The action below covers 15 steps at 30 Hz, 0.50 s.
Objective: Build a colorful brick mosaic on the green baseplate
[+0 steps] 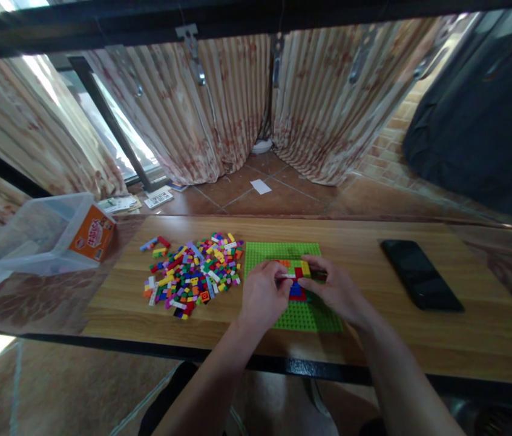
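A green studded baseplate (308, 320) lies on the wooden table, carrying a small block build (298, 293) of blue, red, yellow, orange and green toy bricks. My left hand (265, 292) is over the build's left side, its thumb and forefinger pinched on a small pale toy brick (287, 275), partly hidden by the fingers. From the right, my right hand (335, 287) curls its thumb and forefinger against the build, by the yellow and red bricks. Left of the baseplate spreads a pile of loose toy bricks (196, 272) in many colours.
A black phone (420, 275) lies on the table's right part. Beyond the left end stands a clear plastic bin (42, 233) with an orange label. The table (356, 239) has a dark front edge. Patterned curtains (229, 103) hang behind, with a white paper (261, 186) on the floor.
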Tool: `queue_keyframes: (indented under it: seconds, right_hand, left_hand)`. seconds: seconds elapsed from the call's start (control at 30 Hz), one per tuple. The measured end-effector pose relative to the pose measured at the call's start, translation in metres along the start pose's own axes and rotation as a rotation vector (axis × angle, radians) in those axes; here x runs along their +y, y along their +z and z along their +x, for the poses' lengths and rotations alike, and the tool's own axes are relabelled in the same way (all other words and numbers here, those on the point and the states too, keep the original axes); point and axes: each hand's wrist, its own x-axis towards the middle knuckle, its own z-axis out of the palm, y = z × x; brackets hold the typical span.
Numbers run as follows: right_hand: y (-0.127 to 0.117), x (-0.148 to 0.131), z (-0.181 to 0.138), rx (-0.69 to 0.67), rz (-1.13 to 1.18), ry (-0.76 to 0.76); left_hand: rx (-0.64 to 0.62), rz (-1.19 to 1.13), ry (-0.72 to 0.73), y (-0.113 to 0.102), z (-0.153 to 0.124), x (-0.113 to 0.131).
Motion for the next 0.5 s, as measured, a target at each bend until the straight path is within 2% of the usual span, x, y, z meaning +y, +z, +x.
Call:
queue_keyframes:
  seconds: [0.5]
  right_hand:
    - [0.0012, -0.0005, 0.0000, 0.009, -0.021, 0.005]
  left_hand:
    - [0.030, -0.019, -0.043, 0.0090, -0.0015, -0.0013]
